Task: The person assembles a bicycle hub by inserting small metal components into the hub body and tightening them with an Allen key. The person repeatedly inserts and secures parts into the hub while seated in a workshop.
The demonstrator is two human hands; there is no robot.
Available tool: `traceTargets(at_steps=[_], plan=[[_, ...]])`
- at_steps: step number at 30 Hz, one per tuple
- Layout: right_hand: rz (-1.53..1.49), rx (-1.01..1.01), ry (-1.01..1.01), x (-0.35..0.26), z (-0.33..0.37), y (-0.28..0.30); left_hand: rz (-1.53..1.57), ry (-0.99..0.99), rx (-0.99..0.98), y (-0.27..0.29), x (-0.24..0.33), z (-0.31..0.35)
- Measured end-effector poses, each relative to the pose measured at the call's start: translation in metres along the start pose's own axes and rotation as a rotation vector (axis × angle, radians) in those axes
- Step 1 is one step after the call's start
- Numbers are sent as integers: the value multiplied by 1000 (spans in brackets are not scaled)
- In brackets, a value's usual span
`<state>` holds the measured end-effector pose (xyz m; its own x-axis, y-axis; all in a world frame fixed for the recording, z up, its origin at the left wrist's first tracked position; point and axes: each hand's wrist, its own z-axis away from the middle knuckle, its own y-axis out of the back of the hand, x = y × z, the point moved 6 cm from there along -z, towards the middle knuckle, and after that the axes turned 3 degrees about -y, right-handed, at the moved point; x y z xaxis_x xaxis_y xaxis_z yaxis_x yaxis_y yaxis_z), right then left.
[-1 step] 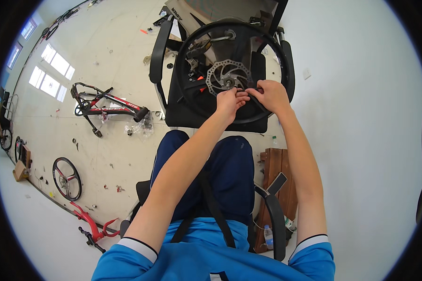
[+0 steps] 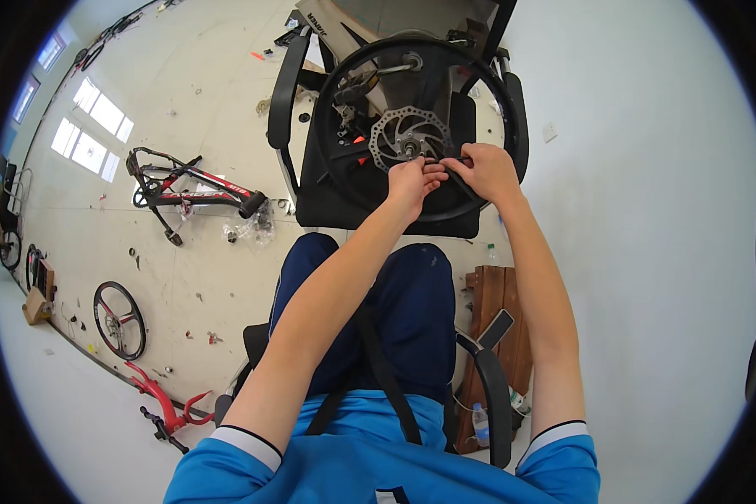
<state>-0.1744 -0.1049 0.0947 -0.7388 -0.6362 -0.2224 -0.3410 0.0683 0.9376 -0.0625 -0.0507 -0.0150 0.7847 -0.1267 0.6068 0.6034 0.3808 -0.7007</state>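
Note:
A black bicycle wheel [image 2: 513,109] with wide spokes lies on the seat of a black office chair [image 2: 378,220] in front of me. At its hub sits a silver disc brake rotor [image 2: 385,126] with cut-out slots. Just below the hub, my left hand [image 2: 413,182] pinches one end of a thin dark rod [image 2: 433,160], its other fingers loosely curled. My right hand [image 2: 489,172] is closed on the rod's other end, beside the rotor's lower right edge. Whether the rod is a hex key cannot be made out, and its ends are hidden by my fingers.
A black and red bike frame [image 2: 202,189] lies on the floor at left, with a smaller wheel [image 2: 119,321] and a red fork-like part [image 2: 164,399] nearer. At right stands a brown wooden bench [image 2: 500,294] bearing a phone [image 2: 496,329]. A white wall [image 2: 647,252] rises beyond.

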Motion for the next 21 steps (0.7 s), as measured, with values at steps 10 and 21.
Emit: traceTargets(at_steps=[10, 21], plan=[[145, -53, 258, -20, -39, 18, 183, 72, 34, -3, -5, -7], [-124, -288, 18, 18, -47, -3, 193, 87, 159, -10, -2, -6]])
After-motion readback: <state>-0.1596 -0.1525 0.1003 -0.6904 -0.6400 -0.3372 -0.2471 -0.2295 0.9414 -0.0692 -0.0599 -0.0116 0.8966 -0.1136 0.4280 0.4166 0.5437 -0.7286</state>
